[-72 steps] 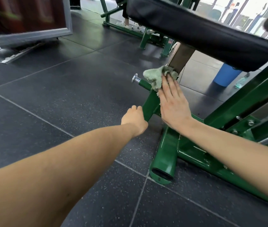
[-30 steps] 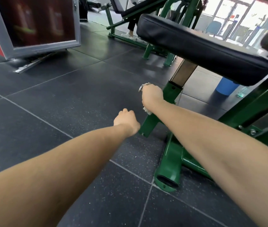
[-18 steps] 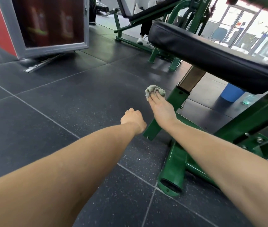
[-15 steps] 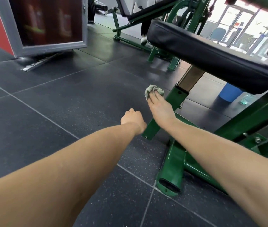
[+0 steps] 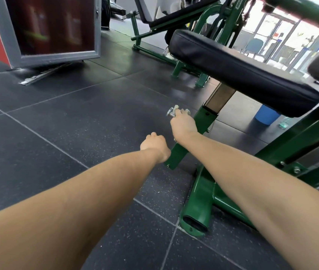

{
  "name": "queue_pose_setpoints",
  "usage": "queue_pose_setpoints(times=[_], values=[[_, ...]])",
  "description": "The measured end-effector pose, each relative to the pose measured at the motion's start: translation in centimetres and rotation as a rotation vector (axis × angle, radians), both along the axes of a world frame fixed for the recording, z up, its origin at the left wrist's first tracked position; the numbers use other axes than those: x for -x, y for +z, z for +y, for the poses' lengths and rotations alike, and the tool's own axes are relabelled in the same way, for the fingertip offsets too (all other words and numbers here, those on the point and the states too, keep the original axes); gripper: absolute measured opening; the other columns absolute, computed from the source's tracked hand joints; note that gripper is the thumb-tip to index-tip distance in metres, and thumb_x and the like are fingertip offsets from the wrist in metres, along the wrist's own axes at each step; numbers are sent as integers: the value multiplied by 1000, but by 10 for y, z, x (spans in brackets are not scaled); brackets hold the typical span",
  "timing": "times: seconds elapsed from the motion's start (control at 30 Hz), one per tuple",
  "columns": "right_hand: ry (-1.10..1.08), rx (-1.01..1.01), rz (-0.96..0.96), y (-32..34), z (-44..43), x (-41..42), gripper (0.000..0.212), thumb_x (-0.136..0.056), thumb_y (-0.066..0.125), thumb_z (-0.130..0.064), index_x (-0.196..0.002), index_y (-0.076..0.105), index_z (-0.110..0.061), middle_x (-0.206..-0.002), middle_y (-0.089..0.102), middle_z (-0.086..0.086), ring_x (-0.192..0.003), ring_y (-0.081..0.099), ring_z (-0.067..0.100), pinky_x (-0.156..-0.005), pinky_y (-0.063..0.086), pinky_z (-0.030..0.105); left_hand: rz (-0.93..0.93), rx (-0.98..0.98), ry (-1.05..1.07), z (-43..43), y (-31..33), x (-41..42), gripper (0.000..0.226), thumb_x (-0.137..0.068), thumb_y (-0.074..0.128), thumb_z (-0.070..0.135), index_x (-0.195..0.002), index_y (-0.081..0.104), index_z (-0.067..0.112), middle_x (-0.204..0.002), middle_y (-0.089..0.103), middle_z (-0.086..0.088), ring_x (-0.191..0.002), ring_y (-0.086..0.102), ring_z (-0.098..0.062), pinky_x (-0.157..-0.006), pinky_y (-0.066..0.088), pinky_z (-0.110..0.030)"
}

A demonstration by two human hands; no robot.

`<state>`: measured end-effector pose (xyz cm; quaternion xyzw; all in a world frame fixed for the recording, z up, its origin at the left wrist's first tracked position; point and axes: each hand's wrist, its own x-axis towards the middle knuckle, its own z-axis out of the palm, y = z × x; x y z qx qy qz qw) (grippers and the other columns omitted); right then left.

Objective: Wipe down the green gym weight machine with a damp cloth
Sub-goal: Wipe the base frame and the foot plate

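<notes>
The green weight machine (image 5: 196, 209) fills the right side, with a slanted green post (image 5: 203, 121) under a black padded seat (image 5: 242, 71). My right hand (image 5: 184, 123) is wrapped over a side peg on that post, just behind its chrome knob (image 5: 171, 113). It grips the pale green cloth (image 5: 187, 112), which shows only as small bits past the fingers and below the wrist. My left hand (image 5: 154, 145) is curled in a fist just left of the post's lower end, with nothing visible in it.
The floor is dark rubber tiles (image 5: 76, 123). A grey-framed panel (image 5: 53, 26) leans at the back left. Another green machine (image 5: 148, 49) stands behind. A blue bin (image 5: 265, 114) and a plastic bottle (image 5: 284, 122) sit beyond the seat.
My right hand's fingers went from lying straight on the bunched cloth to curling around it on the peg. The cloth is now mostly hidden and the chrome knob shows. My left hand has stayed put.
</notes>
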<state>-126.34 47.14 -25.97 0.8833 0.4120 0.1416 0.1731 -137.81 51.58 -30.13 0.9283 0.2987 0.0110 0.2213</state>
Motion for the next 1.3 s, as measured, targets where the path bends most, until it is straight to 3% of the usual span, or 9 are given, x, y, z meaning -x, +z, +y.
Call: queue_pose_setpoints(times=[0.07,0.2,0.37,0.5,0.63,0.73,0.9,1.03,1.3], values=[[25,-9,15,3,-6,3,36,-89,76,-10,-124,69,-9,-156,36,18,-144,38,36,-99,48,42,-38,12,4,-3,4,-3,38,-98,52,20,-133,52,7,-140,44,-13,-129,45,-32,-90,44,-40],[118,-193,26,12,-25,11,23,-91,66,-6,-113,69,-13,-125,56,8,-111,58,28,-70,47,37,-196,67,-47,-15,14,-8,40,-94,56,23,-130,49,8,-134,50,-13,-124,50,-33,-89,44,-40],[395,-450,-14,34,-84,18,15,-95,61,-14,-110,64,-14,-113,61,4,-101,59,21,-81,50,39,-414,66,-148,-37,20,-14,47,-88,61,30,-130,47,13,-126,50,-9,-119,49,-30,-91,49,-44],[391,-567,-294,64,-127,-5,67,-74,69,11,-139,54,2,-139,51,19,-112,54,35,-76,57,45,-433,50,-173,-49,21,-21,53,-88,60,32,-137,45,17,-127,48,-4,-123,46,-27,-93,51,-46],[270,-301,-500,61,-152,-20,69,-76,61,2,-144,49,7,-148,50,24,-137,47,39,-115,41,45,-469,40,-194,-72,27,-31,70,-90,59,31,-153,33,16,-139,44,-4,-131,41,-25,-98,51,-47],[261,-78,-496,32,-154,-18,69,-88,46,-9,-154,34,8,-159,38,26,-149,36,38,-125,21,44,-473,30,-227,-86,32,-36,73,-89,62,27,-154,31,15,-141,41,-4,-134,39,-25,-102,49,-44],[226,-26,-448,29,-155,-17,69,-94,52,-8,-157,28,6,-164,29,24,-153,28,37,-128,19,45,-377,-14,-224,-87,26,-37,73,-89,65,26,-152,31,12,-141,41,-8,-132,40,-29,-102,50,-47],[140,-128,-542,61,-151,-18,73,-82,53,-2,-152,38,6,-156,42,24,-148,39,37,-124,29,43,-350,-26,-207,-78,21,-35,72,-90,63,26,-152,30,13,-143,41,-7,-133,40,-28,-101,50,-46],[176,-76,-421,22,-128,-2,67,-96,31,-6,-159,14,7,-166,21,24,-155,22,36,-128,19,45,-340,-28,-192,-71,11,-34,65,-90,64,24,-146,34,10,-138,44,-9,-130,43,-29,-100,49,-44]])
